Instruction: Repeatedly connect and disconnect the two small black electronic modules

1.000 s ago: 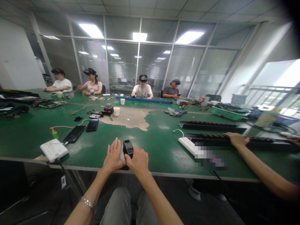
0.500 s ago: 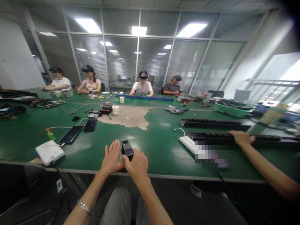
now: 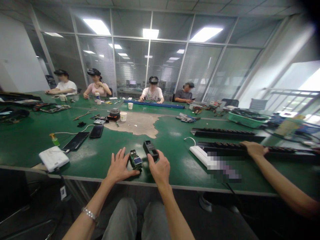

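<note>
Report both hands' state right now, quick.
Left hand: open, fingers spread beside the green circuit board; contact with it cannot be told.
Right hand: closed, holding the black casing.

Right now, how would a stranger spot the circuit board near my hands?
Find the big green table and go to its near edge. The circuit board lies between your left hand and right hand. Unlike the dark casing your right hand holds, it is bare and green.
</note>
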`<state>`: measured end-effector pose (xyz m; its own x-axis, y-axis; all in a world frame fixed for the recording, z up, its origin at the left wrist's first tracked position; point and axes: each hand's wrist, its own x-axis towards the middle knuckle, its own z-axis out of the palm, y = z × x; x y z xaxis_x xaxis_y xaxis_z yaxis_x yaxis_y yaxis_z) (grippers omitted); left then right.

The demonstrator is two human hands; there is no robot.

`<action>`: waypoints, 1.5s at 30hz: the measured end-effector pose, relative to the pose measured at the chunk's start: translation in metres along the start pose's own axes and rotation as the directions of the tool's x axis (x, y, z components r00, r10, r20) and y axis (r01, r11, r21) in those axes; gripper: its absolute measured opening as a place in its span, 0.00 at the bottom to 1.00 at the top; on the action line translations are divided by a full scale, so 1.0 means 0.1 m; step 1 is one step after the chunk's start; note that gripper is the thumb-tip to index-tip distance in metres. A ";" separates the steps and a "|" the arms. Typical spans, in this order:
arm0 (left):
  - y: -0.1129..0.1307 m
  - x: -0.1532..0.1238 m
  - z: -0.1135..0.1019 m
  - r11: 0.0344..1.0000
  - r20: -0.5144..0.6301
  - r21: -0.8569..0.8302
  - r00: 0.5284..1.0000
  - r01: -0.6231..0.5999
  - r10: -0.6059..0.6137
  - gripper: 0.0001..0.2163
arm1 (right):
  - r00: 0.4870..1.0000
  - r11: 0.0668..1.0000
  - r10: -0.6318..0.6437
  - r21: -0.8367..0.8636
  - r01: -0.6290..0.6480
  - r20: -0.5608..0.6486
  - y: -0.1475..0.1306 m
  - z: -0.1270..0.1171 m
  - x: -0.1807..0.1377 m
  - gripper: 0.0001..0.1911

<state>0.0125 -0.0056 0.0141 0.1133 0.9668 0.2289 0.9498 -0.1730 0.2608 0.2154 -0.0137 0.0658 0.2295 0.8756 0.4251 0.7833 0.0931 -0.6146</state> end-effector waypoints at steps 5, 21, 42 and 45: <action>0.01 0.00 -0.01 1.000 0.011 0.007 1.000 0.002 -0.002 0.46 | 1.000 0.998 0.009 -0.064 -0.008 0.016 0.19 0.16 -0.09 0.24; -0.02 -0.02 -0.01 1.000 -0.020 -0.007 1.000 -0.018 0.018 0.42 | 0.998 0.996 -0.055 -0.074 0.053 -0.017 0.31 0.32 -0.24 0.28; -0.13 -0.05 0.00 0.999 -0.030 -0.029 0.999 -0.040 0.039 0.35 | 0.991 0.988 -0.118 -0.090 0.122 0.056 -0.54 0.25 -0.35 0.26; -0.14 -0.07 0.01 0.999 -0.043 -0.027 0.998 -0.040 0.039 0.40 | 0.988 0.977 -0.127 -0.159 0.139 0.087 -0.54 0.28 -0.38 0.27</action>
<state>-0.0017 -0.0096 0.0080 0.1376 0.9505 0.2786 0.9364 -0.2165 0.2764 0.1477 -0.0385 0.0642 0.0774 0.8945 0.4403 0.8894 0.1376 -0.4359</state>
